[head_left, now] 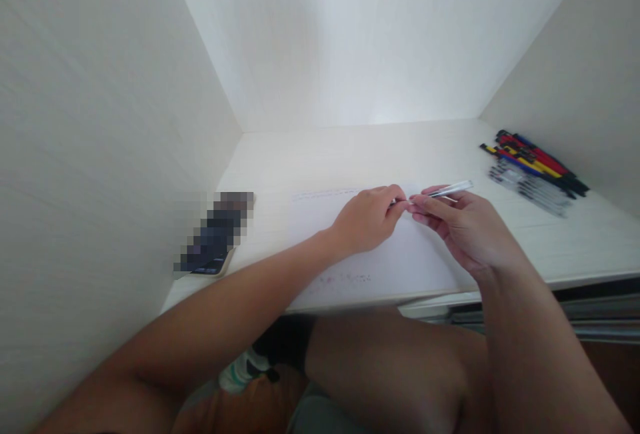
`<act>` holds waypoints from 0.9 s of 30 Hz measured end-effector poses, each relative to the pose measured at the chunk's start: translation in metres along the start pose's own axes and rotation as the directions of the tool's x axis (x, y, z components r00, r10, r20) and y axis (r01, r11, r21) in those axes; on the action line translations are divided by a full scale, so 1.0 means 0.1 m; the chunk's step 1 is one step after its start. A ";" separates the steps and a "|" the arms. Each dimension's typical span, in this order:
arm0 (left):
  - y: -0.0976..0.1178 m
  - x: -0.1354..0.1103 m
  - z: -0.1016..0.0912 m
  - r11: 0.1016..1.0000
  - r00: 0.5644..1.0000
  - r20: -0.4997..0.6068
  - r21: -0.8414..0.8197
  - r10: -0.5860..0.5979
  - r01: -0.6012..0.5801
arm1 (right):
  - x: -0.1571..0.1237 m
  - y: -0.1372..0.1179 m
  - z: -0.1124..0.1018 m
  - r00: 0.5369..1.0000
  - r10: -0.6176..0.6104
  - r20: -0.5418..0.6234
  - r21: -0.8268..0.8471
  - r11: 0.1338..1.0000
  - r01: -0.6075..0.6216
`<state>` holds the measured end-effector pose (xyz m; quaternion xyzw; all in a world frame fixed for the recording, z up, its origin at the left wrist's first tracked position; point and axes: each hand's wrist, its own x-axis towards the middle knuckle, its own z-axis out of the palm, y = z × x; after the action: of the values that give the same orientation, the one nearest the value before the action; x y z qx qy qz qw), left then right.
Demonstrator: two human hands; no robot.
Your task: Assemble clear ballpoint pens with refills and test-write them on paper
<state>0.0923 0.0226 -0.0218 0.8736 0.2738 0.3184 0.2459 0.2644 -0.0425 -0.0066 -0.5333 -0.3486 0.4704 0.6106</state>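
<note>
Above a white sheet of paper [380, 254], both of my hands meet fingertip to fingertip. My right hand [463, 221] is closed around a clear-barrelled pen [455, 188], whose end points up to the right. My left hand [370, 217] pinches a small dark piece at the pen's other end. Fingers mostly cover that piece, so I cannot tell what it is. Faint lines of writing run along the paper's top and bottom.
To the right lies a pile of coloured pens [540, 157], with several clear pens [530, 187] beside it. A phone [213, 264], mostly blurred out, rests at left. White walls enclose the desk [310, 154] at the back and sides. My legs are beneath its front edge.
</note>
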 end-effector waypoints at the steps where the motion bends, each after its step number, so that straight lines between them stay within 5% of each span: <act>1: -0.02 0.00 0.00 1.000 1.000 -0.002 0.012 -0.006 0.006 | 0.00 0.00 0.01 1.000 -0.001 -0.013 0.019 1.000 0.001; 16: -0.16 0.00 -0.05 0.967 0.989 0.048 0.221 -0.140 0.126 | 0.13 0.08 -0.05 0.974 0.008 -0.228 0.020 1.000 -0.003; 22: -0.21 -0.01 -0.05 0.955 0.987 0.067 0.267 -0.148 0.125 | 0.24 0.25 -0.16 0.971 -0.139 -0.195 -0.325 0.943 0.069; 27: -0.21 0.00 -0.05 0.958 0.986 0.057 0.250 -0.158 0.140 | 0.28 0.24 -0.22 0.947 -0.276 -0.164 -0.713 0.697 0.080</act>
<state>0.0817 0.0393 -0.0314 0.8857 0.3665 0.2292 0.1697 0.2890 -0.0240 -0.0362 -0.7435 -0.4678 0.1685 0.4473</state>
